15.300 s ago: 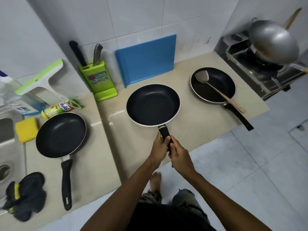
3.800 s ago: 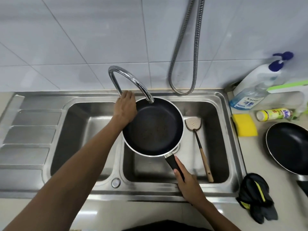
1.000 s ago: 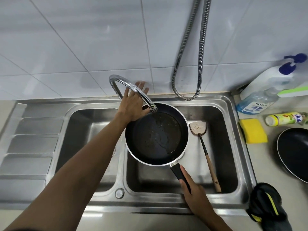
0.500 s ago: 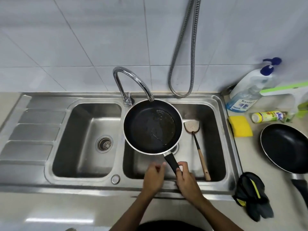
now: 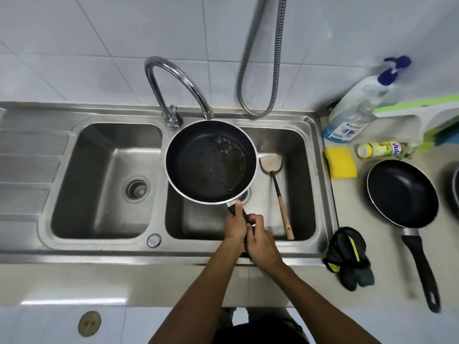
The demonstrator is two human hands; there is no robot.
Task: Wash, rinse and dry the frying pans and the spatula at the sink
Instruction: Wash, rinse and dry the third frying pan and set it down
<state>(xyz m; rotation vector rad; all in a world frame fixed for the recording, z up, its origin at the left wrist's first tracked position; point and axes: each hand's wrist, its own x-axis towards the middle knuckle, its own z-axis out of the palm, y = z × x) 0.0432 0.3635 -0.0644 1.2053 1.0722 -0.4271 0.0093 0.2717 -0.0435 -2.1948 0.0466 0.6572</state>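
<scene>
At the sink (image 5: 99,111), my left hand (image 5: 234,228) and right hand (image 5: 260,242) curled fingers round the handle of the wet frying pan (image 5: 211,162); spatula (image 5: 275,192) at three o'clock, second pan (image 5: 402,192) apparently unwashed.

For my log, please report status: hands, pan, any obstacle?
Both on handle: left hand and right hand grip the pan. Held over right basin, far rim at tap, water pooled inside. In that basin beside it, the spatula; nothing blocking.

Black frying pan (image 5: 211,162), water pooled inside, above right basin (image 5: 298,150); spatula (image 5: 278,194) lying in that basin; second pan (image 5: 402,192) on counter (image 5: 392,256), handle toward me.
</scene>
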